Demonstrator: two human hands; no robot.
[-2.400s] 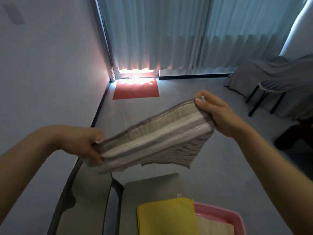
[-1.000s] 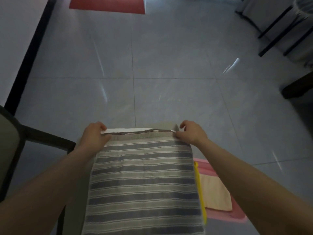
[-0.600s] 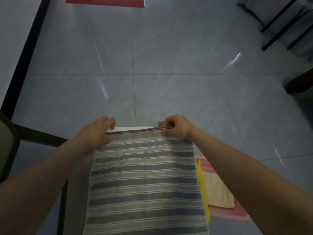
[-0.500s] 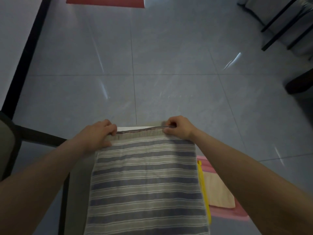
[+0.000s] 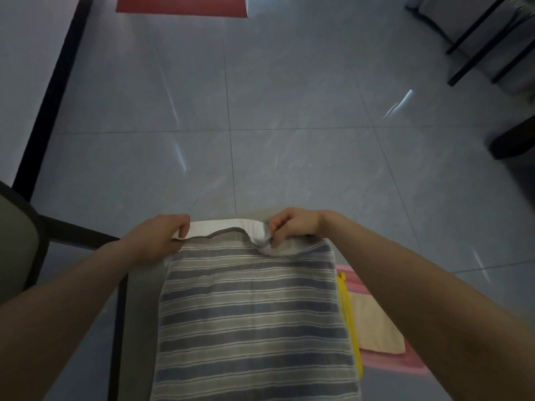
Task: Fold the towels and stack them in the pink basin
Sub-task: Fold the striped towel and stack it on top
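A grey and white striped towel lies flat on a grey chair seat below me. My left hand pinches its far left corner. My right hand pinches the far edge, which is bunched and curled there. To the right, on the floor, stands the pink basin with a beige folded towel inside. A yellow towel shows as a thin strip under the striped towel's right edge.
A second chair with a dark frame stands at the left. Grey tiled floor stretches ahead, with a red mat at the top. Black furniture legs and a dark object sit at the right.
The towel went from held up in the air to laid flat on the seat. In the last half second my right hand slid left along the far edge, bunching it.
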